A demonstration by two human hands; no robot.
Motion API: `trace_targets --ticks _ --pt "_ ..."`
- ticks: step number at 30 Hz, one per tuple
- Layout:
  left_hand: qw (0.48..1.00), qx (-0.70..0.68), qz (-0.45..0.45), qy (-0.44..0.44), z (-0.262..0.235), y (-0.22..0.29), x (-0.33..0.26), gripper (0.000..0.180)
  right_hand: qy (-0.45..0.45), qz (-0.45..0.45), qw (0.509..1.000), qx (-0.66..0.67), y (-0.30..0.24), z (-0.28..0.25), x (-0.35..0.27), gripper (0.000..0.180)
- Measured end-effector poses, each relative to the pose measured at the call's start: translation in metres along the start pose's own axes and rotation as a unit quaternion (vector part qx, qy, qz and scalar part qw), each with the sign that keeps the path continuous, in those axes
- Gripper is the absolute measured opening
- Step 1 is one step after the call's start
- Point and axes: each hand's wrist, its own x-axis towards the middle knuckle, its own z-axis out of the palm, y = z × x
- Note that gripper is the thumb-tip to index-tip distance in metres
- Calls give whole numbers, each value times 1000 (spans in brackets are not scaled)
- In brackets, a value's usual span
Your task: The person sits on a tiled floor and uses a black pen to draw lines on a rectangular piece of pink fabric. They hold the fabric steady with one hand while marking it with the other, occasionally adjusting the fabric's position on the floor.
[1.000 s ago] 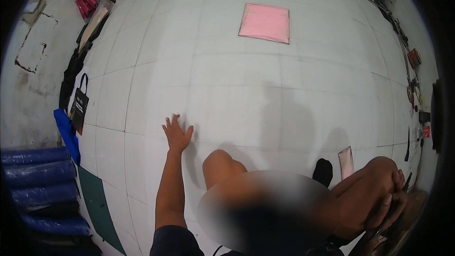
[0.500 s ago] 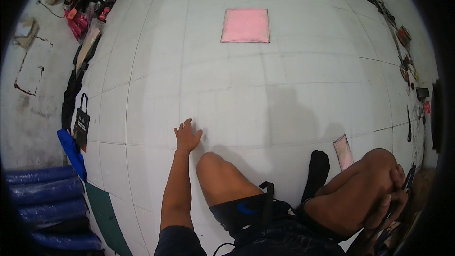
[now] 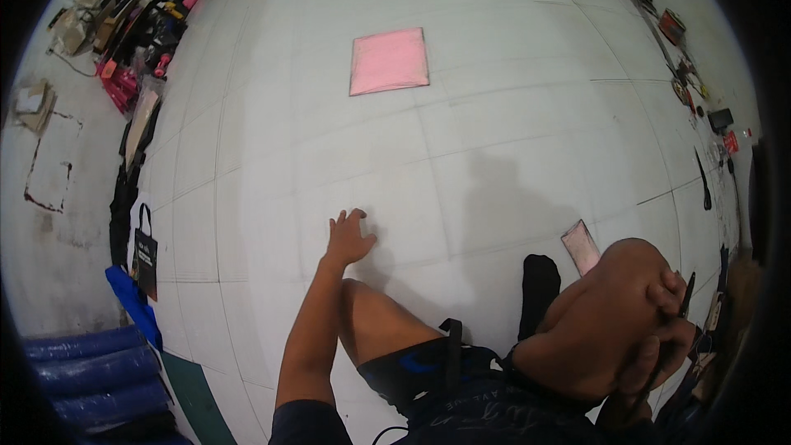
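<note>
My left hand [image 3: 350, 237] reaches out just beyond my left knee, low over the pale floor, fingers spread and holding nothing. My right hand [image 3: 666, 346] is beside my raised right knee, partly dark, with its fingers curled. A slim dark pen-like thing [image 3: 688, 292] sticks up from that hand; its lower part is hidden. Ahead on the floor lies a pink square piece [image 3: 390, 62] with a dark outline. A narrow pink strip [image 3: 582, 247] lies near my right shin, its lower end hidden behind the leg.
Along the left wall are piled goods [image 3: 124, 33], a black bag [image 3: 145, 262], blue fabric [image 3: 132, 305] and plastic-wrapped blue rolls [image 3: 91, 371]. Long thin bars [image 3: 634, 0] and small tools lie by the right wall. My black-socked foot [image 3: 540, 284] rests on the marked pale floor [image 3: 329, 140].
The view has turned a little, shifting the pink square left and down in the picture. My left hand has moved slightly right, still spread. The pen-like thing by my right hand shows more clearly.
</note>
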Motion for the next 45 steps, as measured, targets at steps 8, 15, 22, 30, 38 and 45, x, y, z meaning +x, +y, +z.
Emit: trace_targets --ticks 8,15,22,30,38,45 --pt "992 65 -55 -95 19 51 21 63 5 2 1000 4 5 -8 -5 33" --pt "992 99 22 -71 33 96 3 61 -20 71 990 121 -3 -11 13 28" --pt "991 100 42 -81 43 121 6 61 -90 209 942 245 -19 -19 38 20" --pt "984 134 54 -103 56 181 20 63 -42 121 976 174 5 -37 28 33" --pt "982 109 107 -110 77 235 28 68 16 93 979 183 23 -24 23 27" --pt "982 76 164 -55 83 280 34 59 217 35 951 217 38 5 2 28"
